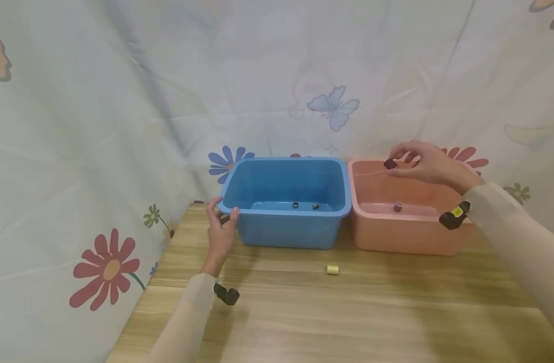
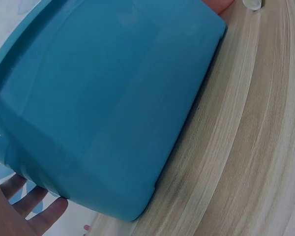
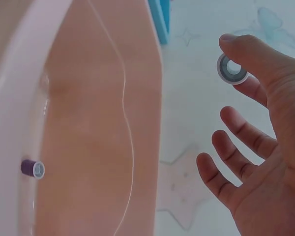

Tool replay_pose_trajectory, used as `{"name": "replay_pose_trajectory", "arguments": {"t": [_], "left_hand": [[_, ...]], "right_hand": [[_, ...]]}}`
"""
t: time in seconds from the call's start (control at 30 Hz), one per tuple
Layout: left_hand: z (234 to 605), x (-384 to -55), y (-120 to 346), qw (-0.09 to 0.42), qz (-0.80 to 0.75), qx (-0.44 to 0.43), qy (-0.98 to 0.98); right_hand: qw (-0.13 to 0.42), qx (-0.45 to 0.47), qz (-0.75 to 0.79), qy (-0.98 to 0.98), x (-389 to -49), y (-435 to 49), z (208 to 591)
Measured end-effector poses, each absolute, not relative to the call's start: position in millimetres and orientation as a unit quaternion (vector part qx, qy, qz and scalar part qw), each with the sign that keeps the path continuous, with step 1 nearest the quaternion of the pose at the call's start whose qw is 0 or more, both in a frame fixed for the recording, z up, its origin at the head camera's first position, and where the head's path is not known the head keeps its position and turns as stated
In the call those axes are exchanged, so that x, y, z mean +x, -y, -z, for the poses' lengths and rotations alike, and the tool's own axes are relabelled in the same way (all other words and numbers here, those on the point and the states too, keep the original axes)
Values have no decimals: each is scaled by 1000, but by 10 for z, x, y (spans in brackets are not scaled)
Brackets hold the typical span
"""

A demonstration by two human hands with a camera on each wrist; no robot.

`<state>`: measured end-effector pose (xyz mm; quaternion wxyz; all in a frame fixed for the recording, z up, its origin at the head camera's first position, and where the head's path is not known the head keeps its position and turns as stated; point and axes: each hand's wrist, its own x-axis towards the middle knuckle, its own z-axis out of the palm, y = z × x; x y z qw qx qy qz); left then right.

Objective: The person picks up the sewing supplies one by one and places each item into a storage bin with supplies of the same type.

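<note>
My left hand (image 1: 221, 234) holds the front left corner of a blue plastic bin (image 1: 286, 227), thumb at the front rim. In the left wrist view, its fingers (image 2: 48, 216) lie against the bin's end wall. Above a pink plastic bin (image 1: 404, 237), my right hand (image 1: 427, 164) pinches a dark maroon thread spool (image 1: 390, 164) between thumb and index finger. The right wrist view shows that spool (image 3: 223, 73) end-on, the other fingers spread. A purple spool (image 3: 28, 167) lies inside the pink bin. Two small dark spools (image 1: 316, 206) rest on the blue bin's floor.
On the wooden table (image 1: 349, 312), a yellow thread spool (image 1: 333, 269) lies in front of the bins, which stand side by side. A patterned cloth (image 1: 268, 75) hangs behind them. A pale thread (image 3: 125, 98) trails across the pink bin in the right wrist view.
</note>
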<state>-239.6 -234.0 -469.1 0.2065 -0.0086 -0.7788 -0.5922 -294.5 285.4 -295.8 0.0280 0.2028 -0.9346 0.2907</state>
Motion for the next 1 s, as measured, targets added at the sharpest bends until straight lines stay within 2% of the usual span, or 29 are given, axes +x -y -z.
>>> {"name": "replay_pose_trajectory", "arguments": {"t": [0.3,0.7,0.83,1.0], "left_hand": [[4706,-2391,2356,188,597,-5,780],[4326,-2135,2212,182,588,-9,788],[4340,-2140,2224,185,587,-12,789],[4572,-2308,2314,190,588,-9,786]], "right_hand": [[1,183,-282,942,-3144,-2957,3045],[-15,169,-267,949,-3259,-3026,3086],[-10,168,-265,949,-3282,-3037,3098],[-9,171,-260,950,-3313,-3043,3119]]}}
